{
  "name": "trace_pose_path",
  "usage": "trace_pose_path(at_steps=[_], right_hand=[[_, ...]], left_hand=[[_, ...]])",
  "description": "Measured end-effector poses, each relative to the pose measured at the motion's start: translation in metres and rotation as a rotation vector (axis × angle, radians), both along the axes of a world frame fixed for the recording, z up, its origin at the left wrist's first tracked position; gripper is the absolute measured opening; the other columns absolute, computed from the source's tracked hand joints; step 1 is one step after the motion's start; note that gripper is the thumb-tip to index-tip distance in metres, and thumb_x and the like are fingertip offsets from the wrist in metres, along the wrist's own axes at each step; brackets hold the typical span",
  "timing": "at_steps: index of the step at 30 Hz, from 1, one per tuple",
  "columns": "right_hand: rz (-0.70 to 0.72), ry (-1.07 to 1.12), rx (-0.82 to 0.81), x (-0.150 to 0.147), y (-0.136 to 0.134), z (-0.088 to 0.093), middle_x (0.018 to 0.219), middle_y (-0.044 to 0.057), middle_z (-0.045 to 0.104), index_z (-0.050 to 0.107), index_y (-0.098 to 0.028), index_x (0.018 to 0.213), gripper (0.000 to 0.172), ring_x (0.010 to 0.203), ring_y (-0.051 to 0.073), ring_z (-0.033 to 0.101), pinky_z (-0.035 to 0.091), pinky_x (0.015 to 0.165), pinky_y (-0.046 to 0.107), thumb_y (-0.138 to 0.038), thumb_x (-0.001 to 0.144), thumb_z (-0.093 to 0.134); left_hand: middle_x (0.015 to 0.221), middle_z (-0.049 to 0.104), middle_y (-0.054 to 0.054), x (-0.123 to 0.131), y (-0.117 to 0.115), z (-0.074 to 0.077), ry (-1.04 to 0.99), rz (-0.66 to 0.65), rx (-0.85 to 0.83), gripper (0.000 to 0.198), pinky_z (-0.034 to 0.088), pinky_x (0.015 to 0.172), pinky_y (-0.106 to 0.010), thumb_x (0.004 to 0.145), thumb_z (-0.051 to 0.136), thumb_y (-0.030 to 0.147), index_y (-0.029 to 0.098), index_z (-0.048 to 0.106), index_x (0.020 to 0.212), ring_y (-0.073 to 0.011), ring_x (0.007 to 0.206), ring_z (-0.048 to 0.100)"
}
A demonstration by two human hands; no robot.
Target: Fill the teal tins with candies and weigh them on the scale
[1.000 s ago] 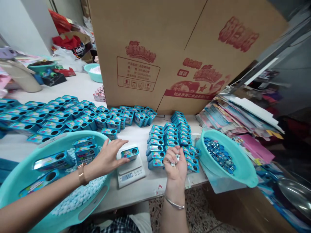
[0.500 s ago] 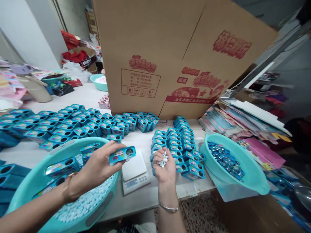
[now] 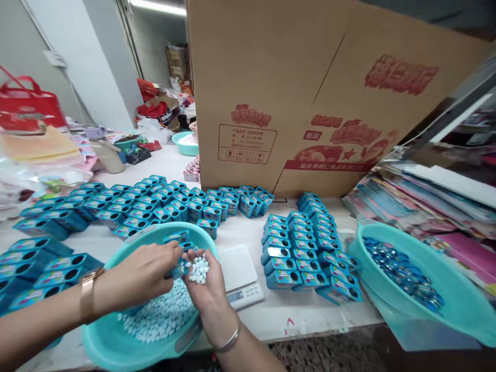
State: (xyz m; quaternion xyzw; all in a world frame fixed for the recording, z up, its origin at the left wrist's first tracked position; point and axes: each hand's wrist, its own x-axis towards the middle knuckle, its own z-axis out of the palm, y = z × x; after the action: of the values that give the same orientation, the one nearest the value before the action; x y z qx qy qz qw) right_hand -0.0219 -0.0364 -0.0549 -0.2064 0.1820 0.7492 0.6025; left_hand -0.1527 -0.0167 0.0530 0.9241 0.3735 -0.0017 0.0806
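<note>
Take the white scale point(image 3: 234, 261) on the bench point(image 3: 271, 321) as your landmark. To its left, above the near basin point(image 3: 95, 341), your left hand point(image 3: 158, 266) is closed around a blue box point(image 3: 179, 269), of which only a strip shows. Your right hand point(image 3: 207, 290) is palm up beside the scale, fingers apart in a shallow cup, bearing a heap of white pellets point(image 3: 199, 269). The box looks close against those fingers; blur hides whether they touch.

By the pose, you seem to be moving pellets between box and palm. Bring the opening right to the palm's edge, curl your right fingers a little higher around the heap, and tilt gently. Work left of the scale, over the basin, so strays drop among the loose pellets point(image 3: 163, 318).

You have one scale, one large carton point(image 3: 310, 67) beyond it, and two big basins: the near one, and a right basin point(image 3: 457, 289) well right of the scale, holding blue discs point(image 3: 399, 271) too many to count. Right of the scale, stacked boxes point(image 3: 279, 262) form three rough columns, the nearest showing about seven. Beyond and left of it, dozens of overlapping boxes point(image 3: 126, 201) defy a sure total. At least two spare boxes point(image 3: 176, 236) sit in the near basin. Your palm carries perhaps twenty pellets or more.
</note>
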Motion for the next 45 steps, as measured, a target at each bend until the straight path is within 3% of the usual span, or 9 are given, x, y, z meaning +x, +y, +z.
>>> trace_pose_path(at_steps=[4,12,20,26,30,33,35,39,45], right_hand=[[0.066,-0.012,0.039,-0.01,-0.004,-0.001,0.071,0.002,0.066,0.055,-0.017,0.077,0.013,0.064,0.014,0.063,0.046,0.05,0.023,-0.03,0.08,0.055],[0.034,0.009,0.006,0.0,-0.003,0.002,0.07,0.003,0.066,0.056,-0.016,0.077,0.011,0.069,0.015,0.065,0.051,0.059,0.025,-0.027,0.079,0.056],[-0.177,-0.006,0.051,0.101,-0.018,0.033,0.07,0.0,0.062,0.055,-0.018,0.077,0.012,0.065,0.011,0.061,0.053,0.061,0.026,-0.025,0.085,0.05],[-0.477,-0.151,0.144,0.185,-0.049,0.027,0.07,-0.002,0.057,0.054,-0.019,0.077,0.008,0.056,0.008,0.051,0.047,0.051,0.021,-0.022,0.083,0.049],[-0.532,-0.158,0.153,0.206,-0.061,0.015,0.069,-0.003,0.056,0.053,-0.019,0.075,0.005,0.055,0.007,0.05,0.046,0.051,0.02,-0.018,0.08,0.053],[-0.521,-0.231,0.177,0.212,-0.063,0.009,0.069,-0.003,0.056,0.053,-0.018,0.075,0.004,0.054,0.006,0.05,0.046,0.051,0.019,-0.017,0.078,0.055],[-0.5,-0.298,0.195,0.215,-0.063,0.006,0.071,-0.003,0.057,0.053,-0.019,0.076,0.004,0.055,0.006,0.051,0.046,0.051,0.019,-0.016,0.077,0.055],[-0.492,-0.281,0.191,0.22,-0.062,0.001,0.074,-0.003,0.057,0.053,-0.019,0.078,0.004,0.057,0.005,0.052,0.046,0.052,0.018,-0.016,0.078,0.053],[-0.454,-0.304,0.223,0.22,-0.055,-0.003,0.069,-0.006,0.052,0.05,-0.02,0.076,0.008,0.057,0.005,0.051,0.045,0.053,0.018,-0.013,0.077,0.054]], left_hand=[[0.093,0.06,-0.005,-0.004,0.002,0.006,0.091,0.001,-0.012,0.031,0.041,0.065,-0.031,0.07,0.05,0.02,0.022,0.055,0.101,-0.0215,0.08,0.06],[0.09,0.062,-0.004,-0.006,0.002,0.0,0.0,0.029,-0.047,0.028,0.04,0.062,-0.028,0.07,0.052,0.022,0.023,0.059,0.097,-0.0195,0.075,0.061],[0.098,0.067,-0.002,0.044,0.005,0.02,-0.414,0.107,-0.045,0.036,0.048,0.077,-0.033,0.077,0.057,0.044,0.026,0.059,0.108,-0.0208,0.086,0.062],[0.097,0.067,-0.002,0.109,0.01,-0.038,-0.461,0.08,-0.012,0.033,0.013,0.108,-0.057,0.074,0.06,0.039,0.023,0.058,0.103,-0.0221,0.091,0.06],[0.09,0.067,-0.003,0.136,0.014,-0.089,-0.372,0.049,-0.011,0.024,0.011,0.109,-0.055,0.074,0.06,0.035,0.02,0.059,0.093,-0.0231,0.089,0.061],[0.094,0.067,-0.007,0.141,0.012,-0.106,-0.277,0.053,0.001,0.028,0.012,0.109,-0.054,0.077,0.058,0.038,0.019,0.058,0.097,-0.0255,0.094,0.061],[0.116,0.061,-0.014,0.137,0.009,-0.104,-0.236,0.065,0.039,0.052,0.012,0.108,-0.057,0.073,0.061,0.044,0.016,0.051,0.116,-0.0322,0.114,0.052],[0.15,0.016,-0.022,0.114,0.004,-0.08,-0.285,0.152,0.163,0.114,0.009,0.107,-0.061,0.064,0.066,0.059,0.011,0.001,0.145,-0.039,0.138,0.01],[0.152,0.011,-0.019,0.064,0.008,-0.061,-0.387,0.351,0.158,0.104,0.011,0.107,-0.062,0.077,0.055,0.059,0.017,-0.013,0.144,-0.0381,0.138,0.012]])
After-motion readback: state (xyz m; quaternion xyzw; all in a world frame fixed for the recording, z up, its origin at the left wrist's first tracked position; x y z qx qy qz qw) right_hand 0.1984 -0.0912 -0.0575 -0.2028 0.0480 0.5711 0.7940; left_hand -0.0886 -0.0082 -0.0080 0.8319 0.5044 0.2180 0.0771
